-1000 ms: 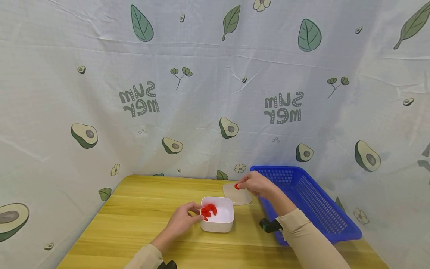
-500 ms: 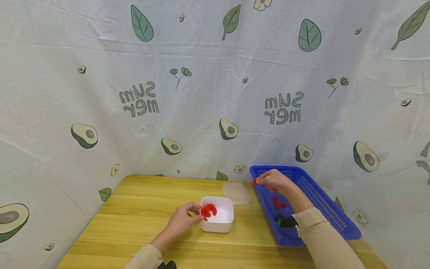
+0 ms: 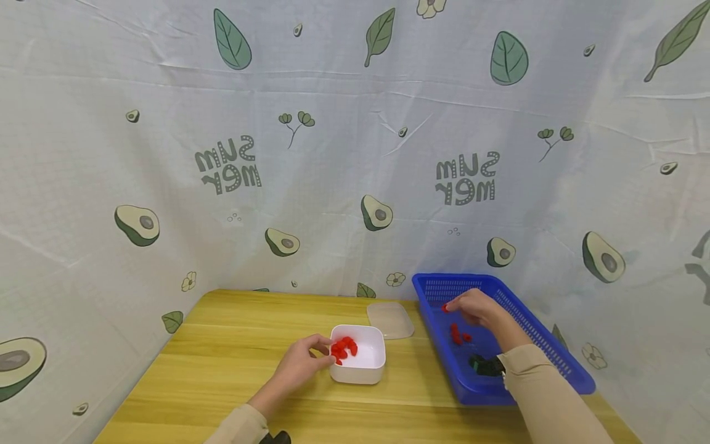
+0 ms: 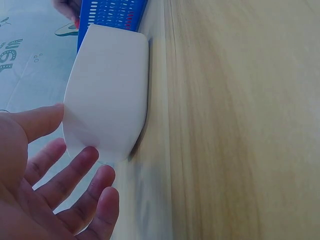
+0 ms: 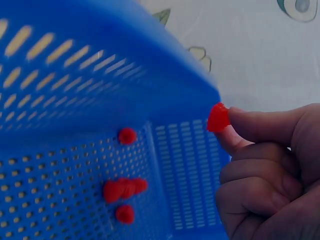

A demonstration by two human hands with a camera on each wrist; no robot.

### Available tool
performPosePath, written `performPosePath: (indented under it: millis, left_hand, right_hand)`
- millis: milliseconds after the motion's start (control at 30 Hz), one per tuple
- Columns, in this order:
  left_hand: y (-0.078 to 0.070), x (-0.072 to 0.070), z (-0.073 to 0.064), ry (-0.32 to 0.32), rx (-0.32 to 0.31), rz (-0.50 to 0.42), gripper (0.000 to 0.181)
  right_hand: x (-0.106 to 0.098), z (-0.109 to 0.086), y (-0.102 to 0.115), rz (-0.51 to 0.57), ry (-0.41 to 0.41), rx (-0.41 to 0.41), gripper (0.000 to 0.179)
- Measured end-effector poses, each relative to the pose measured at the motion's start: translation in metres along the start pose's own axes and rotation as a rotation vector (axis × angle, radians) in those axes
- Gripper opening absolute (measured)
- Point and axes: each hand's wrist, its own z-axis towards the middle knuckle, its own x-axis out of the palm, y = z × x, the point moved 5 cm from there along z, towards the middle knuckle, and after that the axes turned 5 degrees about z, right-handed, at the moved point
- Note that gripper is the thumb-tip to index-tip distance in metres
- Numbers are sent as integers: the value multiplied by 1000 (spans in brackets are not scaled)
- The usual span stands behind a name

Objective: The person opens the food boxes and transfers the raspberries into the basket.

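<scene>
A white square box stands on the table with several small red pieces gathered at its left side. My left hand holds that side, thumb and index finger at the rim, its other fingers loosely bent in the left wrist view. Over the blue basket, my right hand pinches one small red piece between thumb and index finger, the other fingers folded into the palm. Beneath it, several more red pieces lie on the basket's perforated floor. The exact kind of these pieces is unclear.
A pale translucent lid lies flat behind the box, left of the basket. Behind the wooden table hangs a printed white curtain. The basket's raised walls stand around the red pieces in it.
My right hand has carried the red piece rightward from above the lid, across the basket's left rim, to over the basket. My left hand and the box have stayed in place.
</scene>
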Motion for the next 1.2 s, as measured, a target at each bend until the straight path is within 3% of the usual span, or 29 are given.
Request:
performPosePath:
  millis: [233,733,967,1200]
  left_hand:
    - [-1,0,-1,1,0,-4,34]
    - [-1,0,-2,1,5,0,33]
    - [-1,1,-2,-3,1,8,34]
    - [0,1,-2,-8,4,5,34]
  right_hand:
    - [-12,-2,-20,-84,-29,54,48]
    - [-27,-8,-46,-317,-32,116,54]
    - [-29,-9,-49,-332,-38,115,53]
    - [-19,-10,-34,-276,-37,45,47]
